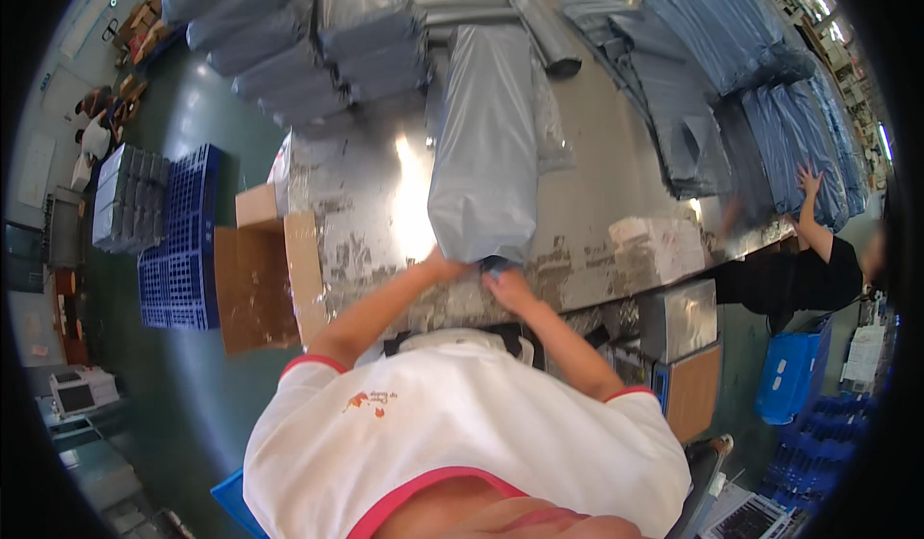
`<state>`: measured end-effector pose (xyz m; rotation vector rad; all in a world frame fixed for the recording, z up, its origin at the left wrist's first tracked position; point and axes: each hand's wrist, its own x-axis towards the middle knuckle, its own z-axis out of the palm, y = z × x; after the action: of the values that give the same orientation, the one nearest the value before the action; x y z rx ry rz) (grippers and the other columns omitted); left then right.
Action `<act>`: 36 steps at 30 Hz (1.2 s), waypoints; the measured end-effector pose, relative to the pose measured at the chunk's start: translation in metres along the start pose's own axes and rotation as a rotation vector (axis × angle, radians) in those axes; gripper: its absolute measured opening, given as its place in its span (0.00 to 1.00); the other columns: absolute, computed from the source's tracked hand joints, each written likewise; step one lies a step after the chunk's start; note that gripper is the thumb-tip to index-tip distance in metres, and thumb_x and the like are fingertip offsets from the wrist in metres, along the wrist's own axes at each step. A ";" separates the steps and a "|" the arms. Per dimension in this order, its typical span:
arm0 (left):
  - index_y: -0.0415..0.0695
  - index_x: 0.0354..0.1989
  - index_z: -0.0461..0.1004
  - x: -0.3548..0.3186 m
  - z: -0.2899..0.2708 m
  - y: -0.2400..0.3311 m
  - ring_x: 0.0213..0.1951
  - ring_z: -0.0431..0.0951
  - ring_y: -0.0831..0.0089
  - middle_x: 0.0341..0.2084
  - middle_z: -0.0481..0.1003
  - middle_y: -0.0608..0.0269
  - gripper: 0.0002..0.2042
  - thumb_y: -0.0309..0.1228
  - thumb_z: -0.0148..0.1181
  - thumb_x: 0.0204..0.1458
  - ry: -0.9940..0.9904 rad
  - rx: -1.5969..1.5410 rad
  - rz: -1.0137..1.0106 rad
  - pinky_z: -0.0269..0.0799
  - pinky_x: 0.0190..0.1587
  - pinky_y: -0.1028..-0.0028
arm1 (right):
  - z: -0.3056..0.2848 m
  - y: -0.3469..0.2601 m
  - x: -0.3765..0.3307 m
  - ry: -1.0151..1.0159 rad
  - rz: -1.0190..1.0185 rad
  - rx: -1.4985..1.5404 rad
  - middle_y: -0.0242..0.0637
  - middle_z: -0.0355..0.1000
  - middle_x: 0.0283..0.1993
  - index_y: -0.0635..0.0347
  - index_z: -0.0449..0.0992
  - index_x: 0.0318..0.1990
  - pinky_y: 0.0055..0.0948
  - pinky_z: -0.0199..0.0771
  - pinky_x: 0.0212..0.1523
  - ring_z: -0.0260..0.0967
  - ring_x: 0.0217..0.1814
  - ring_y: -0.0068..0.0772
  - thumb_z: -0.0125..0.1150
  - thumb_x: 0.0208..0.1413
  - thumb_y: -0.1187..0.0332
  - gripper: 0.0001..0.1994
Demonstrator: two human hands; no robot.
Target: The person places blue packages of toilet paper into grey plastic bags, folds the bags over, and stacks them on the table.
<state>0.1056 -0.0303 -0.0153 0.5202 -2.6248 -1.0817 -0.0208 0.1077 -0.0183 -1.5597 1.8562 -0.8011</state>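
Observation:
A long grey plastic bag, filled out and smooth, lies lengthwise on the metal table in front of me. Its near end has an opening with a dark inside at the table's front edge. My left hand grips the left corner of that end, its fingertips mostly hidden by the plastic. On the other side of the opening, my right hand is closed on the bag's edge. Clear plastic sticks out along the bag's right side. Behind it lies a grey roll.
Stacked grey packages rise at the far left, and piles of grey bags at the right. A co-worker's hand rests on one pile. An open cardboard box stands left of the table, beside a blue pallet.

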 end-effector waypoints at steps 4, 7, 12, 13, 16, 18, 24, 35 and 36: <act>0.43 0.25 0.70 -0.068 0.004 -0.031 0.20 0.70 0.64 0.18 0.70 0.57 0.10 0.35 0.45 0.42 -0.048 0.023 -0.631 0.66 0.22 0.69 | 0.017 0.055 -0.045 0.013 0.517 0.364 0.34 0.63 0.13 0.61 0.66 0.14 0.26 0.60 0.25 0.59 0.18 0.27 0.33 0.50 0.51 0.25; 0.40 0.23 0.70 -0.141 0.019 -0.059 0.15 0.68 0.77 0.11 0.68 0.64 0.11 0.32 0.42 0.47 -0.006 -0.754 -0.973 0.61 0.16 0.79 | 0.043 0.099 -0.071 0.171 0.597 0.730 0.35 0.67 0.18 0.62 0.68 0.21 0.19 0.61 0.20 0.61 0.17 0.22 0.36 0.51 0.56 0.19; 0.42 0.31 0.70 -0.219 0.028 -0.047 0.19 0.71 0.77 0.21 0.72 0.62 0.11 0.33 0.43 0.47 -0.027 -0.955 -0.974 0.65 0.19 0.79 | 0.033 0.082 -0.057 0.161 0.912 0.885 0.35 0.69 0.24 0.59 0.66 0.29 0.17 0.62 0.17 0.63 0.18 0.21 0.43 0.48 0.62 0.10; 0.42 0.30 0.71 -0.229 0.021 -0.045 0.20 0.71 0.77 0.21 0.72 0.61 0.10 0.33 0.43 0.47 -0.004 -0.982 -0.994 0.65 0.19 0.79 | 0.032 0.078 -0.056 0.178 0.958 0.957 0.34 0.68 0.25 0.58 0.65 0.30 0.16 0.62 0.17 0.64 0.19 0.21 0.44 0.48 0.62 0.09; 0.37 0.31 0.70 -0.274 -0.030 -0.084 0.24 0.73 0.73 0.24 0.72 0.58 0.11 0.31 0.47 0.44 0.238 -0.864 -1.114 0.68 0.23 0.77 | 0.021 0.079 -0.053 0.329 1.163 1.169 0.32 0.67 0.26 0.56 0.65 0.30 0.16 0.62 0.17 0.65 0.20 0.22 0.44 0.47 0.63 0.08; 0.37 0.24 0.70 -0.333 -0.079 -0.128 0.20 0.70 0.76 0.20 0.71 0.59 0.06 0.22 0.45 0.41 0.783 -0.657 -1.188 0.65 0.19 0.80 | 0.012 0.079 -0.054 0.251 1.084 0.998 0.32 0.67 0.26 0.55 0.65 0.30 0.17 0.62 0.18 0.65 0.20 0.23 0.44 0.47 0.63 0.07; 0.42 0.52 0.46 -0.330 -0.186 -0.101 0.49 0.50 0.50 0.49 0.44 0.37 0.33 0.28 0.52 0.33 1.081 0.805 -1.843 0.52 0.45 0.57 | -0.029 0.079 -0.068 -0.170 0.947 0.607 0.37 0.66 0.36 0.58 0.58 0.48 0.31 0.64 0.33 0.64 0.35 0.27 0.46 0.44 0.67 0.20; 0.61 0.55 0.39 -0.081 -0.068 0.003 0.57 0.40 0.65 0.55 0.41 0.61 0.33 0.24 0.45 0.39 -0.354 1.131 0.314 0.34 0.56 0.64 | -0.064 0.012 -0.023 -0.203 -0.697 -0.874 0.34 0.40 0.59 0.44 0.57 0.49 0.40 0.35 0.57 0.37 0.60 0.33 0.42 0.39 0.76 0.24; 0.59 0.54 0.43 -0.075 -0.059 -0.002 0.57 0.39 0.68 0.56 0.41 0.63 0.31 0.24 0.44 0.39 -0.330 1.066 0.374 0.33 0.57 0.65 | -0.063 0.013 -0.019 -0.213 -0.688 -0.837 0.34 0.42 0.58 0.45 0.58 0.48 0.40 0.35 0.57 0.38 0.60 0.33 0.43 0.39 0.75 0.23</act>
<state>0.1954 -0.0373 0.0166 -0.0142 -3.2270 0.4542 -0.0742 0.1333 0.0142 -2.7593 1.5572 -0.0463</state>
